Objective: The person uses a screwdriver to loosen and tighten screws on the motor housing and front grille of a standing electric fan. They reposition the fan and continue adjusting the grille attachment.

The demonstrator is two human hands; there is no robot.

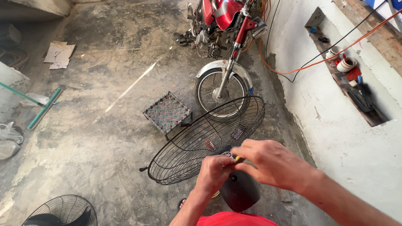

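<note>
A large black wire fan guard (197, 144) tilts up in front of me, fixed to a black rounded fan motor housing (239, 191) near my lap. My left hand (214, 172) is closed against the top of the housing, at the guard's centre. My right hand (268, 162) comes in from the right, fingers pinched on a small yellowish part (238, 158) at the same spot. What the left fingers grip is hidden.
A red motorcycle (222, 50) stands just beyond the guard by the white wall (335, 125). A small woven stool (167, 113) sits to the left. Another fan guard (63, 211) lies bottom left. A wall niche (351, 79) holds cups and tools. A squeegee (44, 109) lies on the concrete floor.
</note>
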